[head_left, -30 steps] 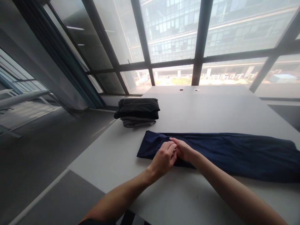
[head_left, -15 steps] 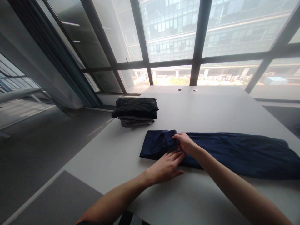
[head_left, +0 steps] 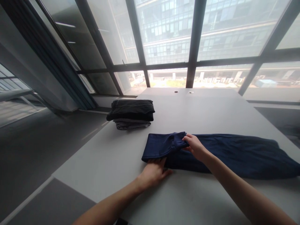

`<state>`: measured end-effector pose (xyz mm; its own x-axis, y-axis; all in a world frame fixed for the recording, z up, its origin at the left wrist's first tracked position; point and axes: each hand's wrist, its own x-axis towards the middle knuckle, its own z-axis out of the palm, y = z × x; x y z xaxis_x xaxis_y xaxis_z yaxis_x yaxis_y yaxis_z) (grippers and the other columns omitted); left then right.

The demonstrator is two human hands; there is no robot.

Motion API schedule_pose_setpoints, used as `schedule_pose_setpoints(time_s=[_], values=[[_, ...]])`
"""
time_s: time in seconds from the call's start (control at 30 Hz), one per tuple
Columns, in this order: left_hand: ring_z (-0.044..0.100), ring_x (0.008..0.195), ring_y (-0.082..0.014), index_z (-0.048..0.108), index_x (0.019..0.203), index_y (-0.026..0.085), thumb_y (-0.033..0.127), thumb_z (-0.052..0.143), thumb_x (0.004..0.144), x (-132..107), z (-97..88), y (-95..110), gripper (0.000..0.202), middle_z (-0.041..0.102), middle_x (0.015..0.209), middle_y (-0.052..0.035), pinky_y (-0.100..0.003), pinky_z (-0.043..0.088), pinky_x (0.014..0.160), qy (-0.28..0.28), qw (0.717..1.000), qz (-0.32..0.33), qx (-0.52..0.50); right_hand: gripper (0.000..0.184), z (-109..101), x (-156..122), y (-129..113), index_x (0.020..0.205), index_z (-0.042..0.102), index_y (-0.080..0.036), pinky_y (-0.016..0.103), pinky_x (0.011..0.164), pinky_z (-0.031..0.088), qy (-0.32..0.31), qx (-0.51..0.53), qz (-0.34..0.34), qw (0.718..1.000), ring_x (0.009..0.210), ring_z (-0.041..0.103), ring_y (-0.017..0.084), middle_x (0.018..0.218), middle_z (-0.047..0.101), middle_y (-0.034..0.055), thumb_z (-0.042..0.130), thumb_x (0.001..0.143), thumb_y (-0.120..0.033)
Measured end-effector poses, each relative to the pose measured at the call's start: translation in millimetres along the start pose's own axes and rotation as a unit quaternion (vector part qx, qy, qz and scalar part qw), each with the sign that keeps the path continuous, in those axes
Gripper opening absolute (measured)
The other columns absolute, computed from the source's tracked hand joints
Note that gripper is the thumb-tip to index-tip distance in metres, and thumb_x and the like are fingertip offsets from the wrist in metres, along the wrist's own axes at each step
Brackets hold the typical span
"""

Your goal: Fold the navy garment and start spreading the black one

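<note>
My right hand (head_left: 195, 146) pinches a fold of the long dark blue cloth (head_left: 234, 153) on the white table (head_left: 187, 109). My left hand (head_left: 153, 170) lies flat and open, touching its near edge.

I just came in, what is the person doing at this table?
A person is handling a long navy garment spread across a white table. The right hand pinches a raised fold near the garment's left end, while the left hand lies flat at its near edge. A stack of folded clothes, black on grey, sits farther back to the left.
</note>
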<state>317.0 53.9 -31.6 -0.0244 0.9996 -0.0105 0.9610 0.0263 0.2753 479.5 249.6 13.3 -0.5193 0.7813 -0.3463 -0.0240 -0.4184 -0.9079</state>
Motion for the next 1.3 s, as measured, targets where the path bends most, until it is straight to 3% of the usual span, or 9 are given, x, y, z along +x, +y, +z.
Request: schedule_pose_setpoints(time_s=[0.2,0.33,0.43,0.57,0.67,0.8,1.07,1.3], values=[[0.055,0.134,-0.0330,0.050,0.150,0.028,0.062,0.052,0.097,1,-13.8,7,0.063,0.062,0.143,-0.0094,-0.043,0.046,0.109,-0.025,0.999,-0.015,-0.032,0.018,-28,2,20,0.067,0.051,-0.022,0.026,0.053,0.050,0.029,-0.005,-0.004,1.000,0.062,0.050,0.013,0.066,0.051,-0.0044,0.066,0.058,-0.026],[0.064,0.122,-0.0324,0.059,0.140,0.025,0.061,0.049,0.099,2,-20.2,16,0.056,0.071,0.126,-0.0115,-0.043,0.049,0.104,-0.042,0.999,-0.025,-0.011,0.017,-40,-8,7,0.068,0.052,-0.022,0.026,0.051,0.049,0.040,-0.030,-0.021,0.999,0.062,0.051,0.014,0.065,0.051,-0.0045,0.066,0.059,-0.026],[0.070,0.105,-0.0320,0.065,0.129,0.018,0.050,0.049,0.102,1,-19.3,24,0.045,0.074,0.110,-0.0139,-0.044,0.054,0.094,-0.057,0.997,-0.032,0.035,0.015,-53,-13,-4,0.069,0.054,-0.022,0.025,0.051,0.049,0.058,-0.035,-0.025,0.997,0.062,0.051,0.014,0.066,0.053,-0.0038,0.064,0.059,-0.025],[0.068,0.104,-0.0281,0.060,0.136,0.018,0.027,0.053,0.100,-4,-16.2,31,0.038,0.071,0.117,-0.0121,-0.042,0.056,0.092,0.001,0.996,0.066,0.056,0.015,-77,-14,-13,0.071,0.057,-0.020,0.025,0.051,0.048,0.085,-0.038,-0.034,0.995,0.062,0.052,0.014,0.066,0.055,-0.0032,0.064,0.058,-0.025],[0.069,0.097,-0.0244,0.056,0.142,0.020,0.020,0.048,0.101,-5,-17.5,33,0.042,0.072,0.111,-0.0101,-0.039,0.059,0.087,0.056,0.991,0.118,0.034,0.017,-95,-19,-18,0.072,0.060,-0.020,0.025,0.051,0.048,0.087,-0.052,-0.046,0.994,0.062,0.053,0.014,0.066,0.056,-0.0029,0.066,0.058,-0.027],[0.070,0.099,-0.0232,0.055,0.143,0.017,0.018,0.043,0.103,-3,-19.7,35,0.042,0.072,0.111,-0.0107,-0.037,0.059,0.087,0.102,0.981,0.163,0.012,0.015,-110,-30,-26,0.072,0.060,-0.021,0.025,0.051,0.047,0.097,-0.063,-0.053,0.992,0.061,0.054,0.014,0.066,0.057,-0.0030,0.067,0.059,-0.026],[0.072,0.095,-0.0236,0.060,0.138,0.016,0.016,0.046,0.101,-1,-14.0,39,0.039,0.075,0.107,-0.0101,-0.038,0.061,0.084,0.124,0.975,0.181,0.026,0.017,-137,-38,-26,0.073,0.061,-0.021,0.025,0.051,0.048,0.131,-0.103,-0.049,0.985,0.060,0.054,0.015,0.066,0.059,-0.0023,0.067,0.059,-0.028],[0.072,0.109,-0.0189,0.066,0.126,0.021,0.010,0.048,0.097,-3,-22.3,44,0.035,0.076,0.117,-0.0048,-0.035,0.058,0.102,0.183,0.948,0.258,-0.037,0.021,-167,-38,-33,0.077,0.064,-0.019,0.022,0.050,0.042,0.172,-0.139,-0.077,0.972,0.059,0.052,0.013,0.067,0.059,-0.0024,0.066,0.060,-0.031]])
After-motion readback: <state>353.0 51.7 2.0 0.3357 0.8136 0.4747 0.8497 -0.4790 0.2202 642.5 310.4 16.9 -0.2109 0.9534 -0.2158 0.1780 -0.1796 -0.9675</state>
